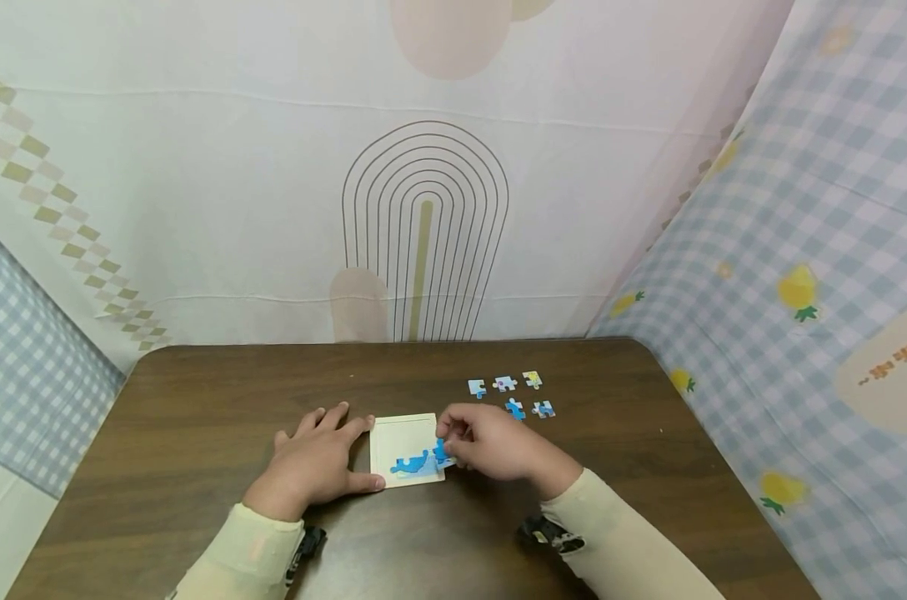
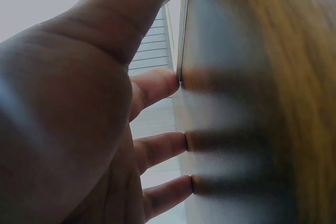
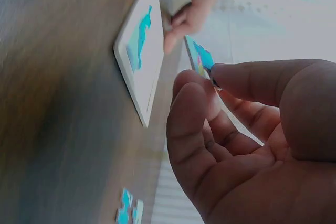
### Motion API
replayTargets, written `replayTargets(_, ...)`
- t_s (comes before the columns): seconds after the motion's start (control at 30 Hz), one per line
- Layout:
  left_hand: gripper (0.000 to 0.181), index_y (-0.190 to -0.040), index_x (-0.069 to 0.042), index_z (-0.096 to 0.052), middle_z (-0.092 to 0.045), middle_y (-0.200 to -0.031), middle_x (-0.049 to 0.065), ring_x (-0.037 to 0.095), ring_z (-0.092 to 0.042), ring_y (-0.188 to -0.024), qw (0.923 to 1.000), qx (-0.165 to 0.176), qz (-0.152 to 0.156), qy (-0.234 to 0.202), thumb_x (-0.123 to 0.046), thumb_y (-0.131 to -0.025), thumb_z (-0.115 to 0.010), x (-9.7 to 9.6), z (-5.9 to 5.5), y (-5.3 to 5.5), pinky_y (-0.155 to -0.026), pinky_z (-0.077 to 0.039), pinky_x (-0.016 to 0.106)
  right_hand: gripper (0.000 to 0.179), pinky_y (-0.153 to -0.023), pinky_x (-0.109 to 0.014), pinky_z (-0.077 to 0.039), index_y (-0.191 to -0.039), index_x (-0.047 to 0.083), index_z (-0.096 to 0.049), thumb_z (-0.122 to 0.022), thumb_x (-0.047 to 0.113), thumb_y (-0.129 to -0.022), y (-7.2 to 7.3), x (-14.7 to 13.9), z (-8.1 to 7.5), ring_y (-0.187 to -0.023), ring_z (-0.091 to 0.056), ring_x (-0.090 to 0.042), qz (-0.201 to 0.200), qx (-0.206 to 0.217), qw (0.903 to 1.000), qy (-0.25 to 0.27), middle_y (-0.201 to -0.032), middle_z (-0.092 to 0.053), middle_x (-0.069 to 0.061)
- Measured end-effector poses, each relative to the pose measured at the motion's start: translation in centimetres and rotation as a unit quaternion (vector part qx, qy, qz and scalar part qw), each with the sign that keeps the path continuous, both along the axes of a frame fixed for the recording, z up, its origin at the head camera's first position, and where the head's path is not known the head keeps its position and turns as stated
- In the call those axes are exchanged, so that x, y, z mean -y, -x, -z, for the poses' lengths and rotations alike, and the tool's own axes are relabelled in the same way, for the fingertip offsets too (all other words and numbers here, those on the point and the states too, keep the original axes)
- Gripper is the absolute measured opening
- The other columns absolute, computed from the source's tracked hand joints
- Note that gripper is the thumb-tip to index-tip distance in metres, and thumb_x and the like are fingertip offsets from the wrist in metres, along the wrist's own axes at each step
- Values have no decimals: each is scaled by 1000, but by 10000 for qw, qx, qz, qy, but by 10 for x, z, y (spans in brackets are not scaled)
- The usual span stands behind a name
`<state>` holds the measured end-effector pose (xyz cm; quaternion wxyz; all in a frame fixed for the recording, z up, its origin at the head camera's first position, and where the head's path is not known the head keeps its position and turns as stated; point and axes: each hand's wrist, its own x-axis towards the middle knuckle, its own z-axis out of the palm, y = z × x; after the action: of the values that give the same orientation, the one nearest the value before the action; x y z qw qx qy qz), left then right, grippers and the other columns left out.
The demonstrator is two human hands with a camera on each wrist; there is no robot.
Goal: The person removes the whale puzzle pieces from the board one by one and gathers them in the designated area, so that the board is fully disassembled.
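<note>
A shallow cream puzzle tray lies on the table, with joined blue puzzle pieces along its near side. My left hand is spread beside it. Its thumb touches the tray's near left corner and its index finger the far left corner; the other fingertips rest on the table. Over the tray's right edge, my right hand pinches a blue puzzle piece between thumb and fingers. In the right wrist view that piece is raised off the tray, partly hidden by the fingertips.
Several loose puzzle pieces lie in two rows on the brown table, beyond my right hand. A patterned white cloth hangs behind the table, and a checked blue cloth hangs on the right.
</note>
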<state>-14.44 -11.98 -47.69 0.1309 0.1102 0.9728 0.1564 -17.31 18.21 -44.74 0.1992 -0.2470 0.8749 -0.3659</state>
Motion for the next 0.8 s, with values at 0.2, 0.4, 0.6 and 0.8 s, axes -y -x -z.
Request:
replayTargets(0.2,103,-168,-33,-54,-39,-180,18,57,-38,-161,10000,12,7,-25,-81,-83,-84,0,0,-1,-107,-33,96,7,-66,-33,-60,-114,15,-72,-67,10,-111,3,-21,1,-73,-69,-15,255,-10,9997,-63,-90,-69,0)
replayTargets(0.4,102,-169,-33,-53,-39,-180,18,57,-38,-161,10000,-5,6,-34,-81,-84,-84,1,0,0,-107,-33,96,5,-67,-33,-62,-112,11,-72,-68,13,-112,8,-43,11,-74,-72,-16,543,98,9984,-124,-89,-70,-1)
replayTargets(0.6,104,-169,-33,-53,-40,-180,19,57,-39,-160,10000,-44,30,-40,-82,-83,-84,0,0,0,-106,-34,96,7,-65,-33,-63,-109,7,-71,-66,11,-112,10,-61,20,-72,-72,-18,687,189,9974,-142,-86,-70,-3)
replayTargets(0.8,103,-169,-33,-54,-40,-180,19,57,-39,-160,10000,-20,-7,-29,-81,-83,-85,0,1,0,-107,-33,96,5,-64,-34,-63,-110,7,-72,-68,9,-111,9,-72,27,-71,-72,-18,835,412,9954,-218,-85,-70,-5)
